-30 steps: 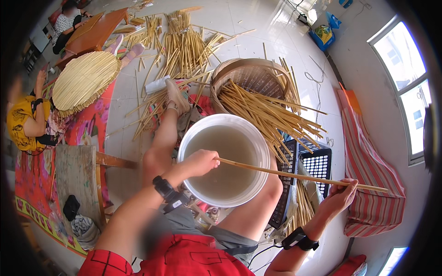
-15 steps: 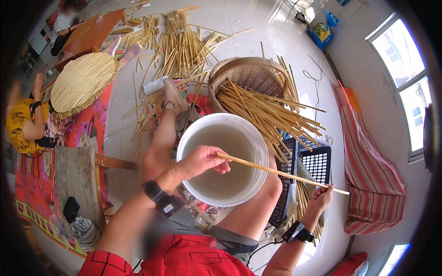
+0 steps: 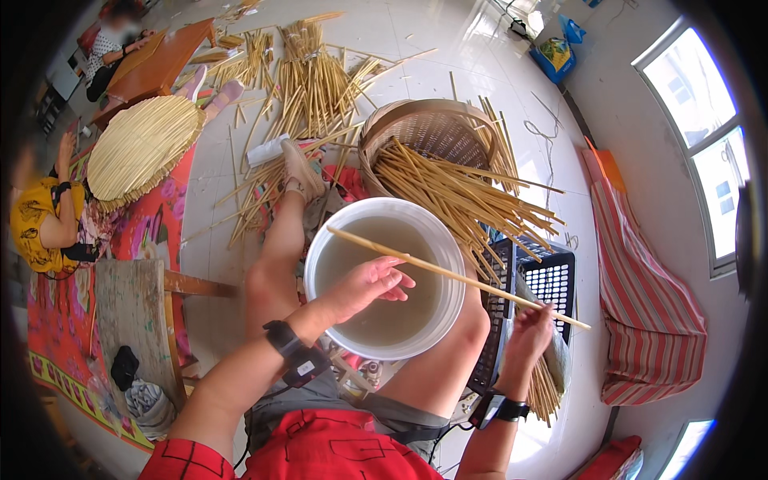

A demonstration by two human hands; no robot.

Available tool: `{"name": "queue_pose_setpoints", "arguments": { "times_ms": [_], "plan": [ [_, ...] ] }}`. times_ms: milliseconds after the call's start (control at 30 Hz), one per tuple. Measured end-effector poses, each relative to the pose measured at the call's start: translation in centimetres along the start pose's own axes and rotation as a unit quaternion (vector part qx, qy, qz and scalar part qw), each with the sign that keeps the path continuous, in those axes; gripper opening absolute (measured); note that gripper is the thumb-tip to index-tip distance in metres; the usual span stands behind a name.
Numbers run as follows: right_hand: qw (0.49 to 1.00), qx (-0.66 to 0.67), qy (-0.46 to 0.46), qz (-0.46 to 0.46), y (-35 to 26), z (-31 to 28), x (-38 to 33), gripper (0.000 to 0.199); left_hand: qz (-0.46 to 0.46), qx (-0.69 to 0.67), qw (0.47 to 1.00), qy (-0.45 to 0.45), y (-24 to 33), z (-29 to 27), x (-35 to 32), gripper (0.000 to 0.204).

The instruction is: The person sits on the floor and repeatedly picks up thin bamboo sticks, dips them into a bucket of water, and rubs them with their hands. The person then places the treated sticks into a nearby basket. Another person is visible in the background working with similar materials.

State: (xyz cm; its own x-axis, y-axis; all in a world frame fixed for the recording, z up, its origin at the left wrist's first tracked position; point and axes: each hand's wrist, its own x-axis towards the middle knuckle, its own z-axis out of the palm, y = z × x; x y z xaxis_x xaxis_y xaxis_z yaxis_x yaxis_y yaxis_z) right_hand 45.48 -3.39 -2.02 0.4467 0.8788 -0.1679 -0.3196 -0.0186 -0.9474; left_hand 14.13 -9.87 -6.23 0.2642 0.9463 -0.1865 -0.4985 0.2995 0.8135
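Note:
A long, thin straw stalk (image 3: pixel 460 277) slants over the white bucket (image 3: pixel 454 272), its left end free above the cloudy water (image 3: pixel 376 320). My right hand (image 3: pixel 528 336) pinches the stalk close to its right end, beside the black crate. Over the bucket, my left hand (image 3: pixel 364 292) has its fingers loosely apart, the fingertips right at the underside of the stalk and perhaps touching it. The bucket rests between my legs.
Beyond the bucket, a wicker basket (image 3: pixel 382 148) holds many stalks (image 3: pixel 456 188). To its right stands a black plastic crate (image 3: pixel 552 280). Stalk bundles (image 3: pixel 308 80) lie on the floor. At left are a wooden bench (image 3: pixel 132 312) and a person (image 3: pixel 48 216) by a round straw mat (image 3: pixel 144 148).
The stalk has slid leftward, so its left end now reaches past my left hand. My right hand has moved left and inward with it; my left hand's pinch has loosened.

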Motion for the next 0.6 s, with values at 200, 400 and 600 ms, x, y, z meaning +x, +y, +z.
{"name": "queue_pose_setpoints", "arguments": {
  "times_ms": [200, 400, 600],
  "plan": [
    [0.979, 0.007, -0.200, 0.043, 2.8, 5.5, -6.0, 0.034, 0.018, 0.024, 1.000, -0.004, -0.2, 2.3, 1.1, 0.050],
    [0.948, 0.004, -0.290, 0.131, 4.1, 7.9, -9.6, 0.032, 0.076, -0.072, 0.990, 0.096, 0.4, 1.5, 1.8, 0.037],
    [0.886, -0.094, -0.394, 0.225, 3.8, 7.1, -9.6, 0.030, 0.195, 0.125, 0.958, 0.171, 5.8, -1.2, 1.8, 0.029]
  ]
}}
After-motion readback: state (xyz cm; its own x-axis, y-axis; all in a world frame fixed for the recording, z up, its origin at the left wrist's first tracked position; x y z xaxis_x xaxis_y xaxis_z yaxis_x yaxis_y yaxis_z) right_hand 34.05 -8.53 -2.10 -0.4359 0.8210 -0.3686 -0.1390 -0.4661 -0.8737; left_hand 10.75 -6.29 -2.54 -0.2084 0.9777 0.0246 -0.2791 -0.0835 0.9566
